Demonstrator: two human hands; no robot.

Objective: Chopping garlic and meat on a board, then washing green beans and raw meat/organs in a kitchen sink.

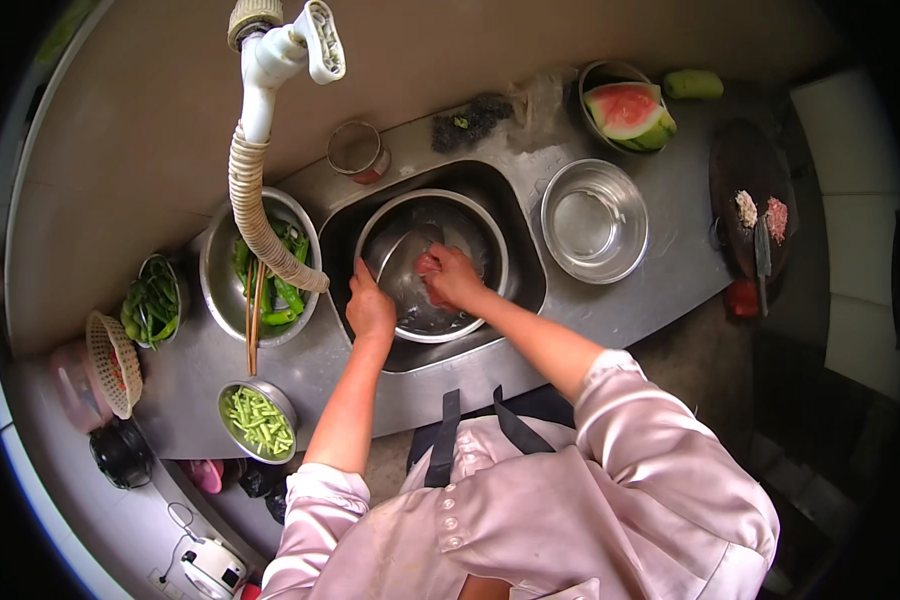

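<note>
A metal basin stands in the steel sink, with water in it. My left hand grips the basin's left rim. Inside the basin, my right hand is closed around a piece of pinkish-red meat, part of which shows beside the fingers. Left of the sink is a large metal bowl of green peppers, with wooden chopsticks resting across it. An empty-looking metal bowl sits to the right of the sink.
Above the peppers hangs a ribbed hose. Cut green beans fill a small bowl near the counter's front edge. At right, a knife and minced heaps lie on a round chopping board. A watermelon piece and a jar stand behind.
</note>
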